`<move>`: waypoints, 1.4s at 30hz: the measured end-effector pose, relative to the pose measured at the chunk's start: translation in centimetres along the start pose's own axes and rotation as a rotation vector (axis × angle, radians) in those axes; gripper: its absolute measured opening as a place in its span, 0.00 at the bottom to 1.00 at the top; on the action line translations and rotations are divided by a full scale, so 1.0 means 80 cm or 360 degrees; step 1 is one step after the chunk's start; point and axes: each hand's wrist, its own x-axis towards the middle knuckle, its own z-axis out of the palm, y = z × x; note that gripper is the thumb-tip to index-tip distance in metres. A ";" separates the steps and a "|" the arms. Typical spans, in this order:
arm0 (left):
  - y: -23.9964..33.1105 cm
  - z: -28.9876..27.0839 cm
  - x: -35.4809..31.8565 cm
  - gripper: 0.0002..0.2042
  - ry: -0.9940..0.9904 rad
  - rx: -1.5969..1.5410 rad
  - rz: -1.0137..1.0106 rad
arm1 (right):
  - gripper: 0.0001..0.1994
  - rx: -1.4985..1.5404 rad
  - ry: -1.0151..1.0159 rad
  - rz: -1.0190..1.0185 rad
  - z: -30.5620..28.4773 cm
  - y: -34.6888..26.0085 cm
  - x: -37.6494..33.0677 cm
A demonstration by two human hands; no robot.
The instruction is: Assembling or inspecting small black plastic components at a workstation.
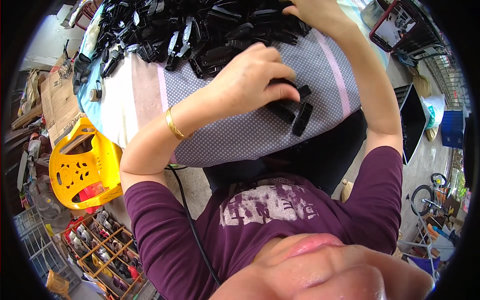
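Scanning left to right: a yellow plastic chair (85,165) stood off the table's left side, with a wooden shoe rack (105,252) below it on the floor. The table carried a grey dotted cloth (240,135) with pink stripes, and a heap of black plastic clips (190,30) filled its far end.

The left hand (247,82) was curled palm-down over the cloth, thumb and fingertips pinching one small black plastic part (285,85) at its near end. A gold bangle (175,125) sat on that wrist, forearm running in from lower left with the elbow bent out. Two more loose black parts (295,116) lay on the cloth just beside the fingertips, one slim and rectangular, apart from the heap.

The right hand (312,12) was at the top edge, resting on the heap's right side; fingers cut off by the frame, so cannot tell whether it gripped anything. Its forearm rose steeply from the purple sleeve.

Judgement on handling: parts looked light, rigid, moulded plastic, smooth and a bit slippery. Not fragile, but thin tabs could snap if levered. Best grip: pinch across the long flat sides near mid-length, not at the ends.
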 end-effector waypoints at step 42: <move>-0.087 -0.029 -0.015 0.16 0.0884 -0.1414 -0.0774 | 0.18 0.1004 0.0672 -0.0190 0.028 -0.062 -0.027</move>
